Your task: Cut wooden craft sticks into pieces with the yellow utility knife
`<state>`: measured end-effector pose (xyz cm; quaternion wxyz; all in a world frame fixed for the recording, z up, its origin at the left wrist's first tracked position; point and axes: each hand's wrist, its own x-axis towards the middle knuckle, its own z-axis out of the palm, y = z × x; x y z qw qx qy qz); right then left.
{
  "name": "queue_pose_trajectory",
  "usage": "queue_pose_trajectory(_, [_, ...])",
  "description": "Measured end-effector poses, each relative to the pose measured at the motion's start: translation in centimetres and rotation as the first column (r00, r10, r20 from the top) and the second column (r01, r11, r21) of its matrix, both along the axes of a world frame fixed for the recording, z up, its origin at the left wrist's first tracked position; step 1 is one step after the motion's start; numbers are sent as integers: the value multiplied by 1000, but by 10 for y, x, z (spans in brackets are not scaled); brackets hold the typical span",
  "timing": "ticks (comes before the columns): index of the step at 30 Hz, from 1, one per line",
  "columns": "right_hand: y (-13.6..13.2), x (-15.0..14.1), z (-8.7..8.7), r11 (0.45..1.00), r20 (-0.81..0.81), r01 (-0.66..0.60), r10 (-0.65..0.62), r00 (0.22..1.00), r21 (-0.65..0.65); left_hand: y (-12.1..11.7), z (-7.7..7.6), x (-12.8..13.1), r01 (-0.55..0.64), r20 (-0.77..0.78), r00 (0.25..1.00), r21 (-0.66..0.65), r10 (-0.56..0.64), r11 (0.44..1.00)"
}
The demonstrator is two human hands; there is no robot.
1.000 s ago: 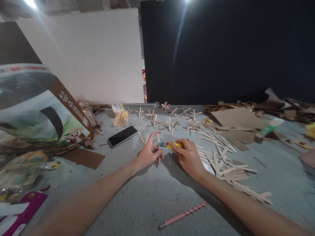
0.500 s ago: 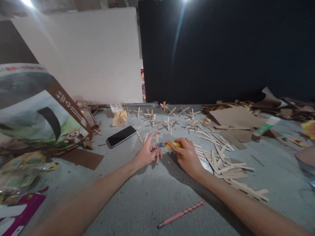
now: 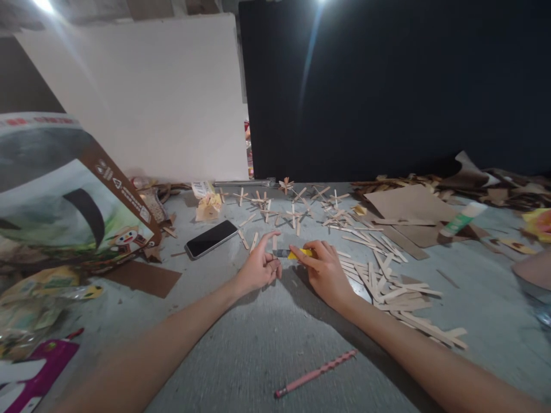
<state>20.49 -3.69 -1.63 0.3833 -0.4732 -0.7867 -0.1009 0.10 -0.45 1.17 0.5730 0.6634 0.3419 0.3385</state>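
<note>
Over the middle of the table, my left hand [image 3: 258, 268] is closed, pinching a small wooden craft stick [image 3: 275, 243] near its lower end, with the index finger raised beside its top. My right hand [image 3: 326, 268] grips a yellow utility knife [image 3: 294, 253] held level. Its grey blade end points left and meets the stick close to my left thumb; whether it has cut in cannot be seen. Beyond the hands lie several craft sticks crossed into star shapes [image 3: 294, 211]. A heap of loose craft sticks [image 3: 394, 298] spreads beside my right forearm.
A phone [image 3: 212, 239] lies left of my left hand. Nearer me is a pink twisted pencil [image 3: 316, 374]. Brown cardboard pieces [image 3: 408, 203] and a glue stick [image 3: 464, 221] are at the right. A large printed bag [image 3: 73, 195] stands left; white and black boards [image 3: 387, 92] rise behind.
Both hands keep the same hold on the stick and the knife. The whole view has shifted only slightly.
</note>
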Motion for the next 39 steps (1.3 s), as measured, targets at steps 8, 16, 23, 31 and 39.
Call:
queue_pose_trajectory(8, [-1,1,0,999,4,31,-31,1000,13,-1,2,-1,-17,41,999,-4,17,1000])
queue_pose_trajectory(16, [2,4,0,994,-74,91,-87,993,60,-1,3,-1,-19,64,998,3,19,1000])
queue_pose_trajectory(23, [1,3,-1,999,7,-17,17,1000,31,0,1,-4,18,51,999,28,-19,999])
queue_pose_trajectory(31, [1,2,-1,1000,-19,-20,21,1000,4,-2,2,-2,37,10,999,8,-37,999])
queue_pose_trajectory(39, [2,3,-2,1000,-18,-10,10,1000,4,-1,3,-3,52,-9,999,-2,-52,999])
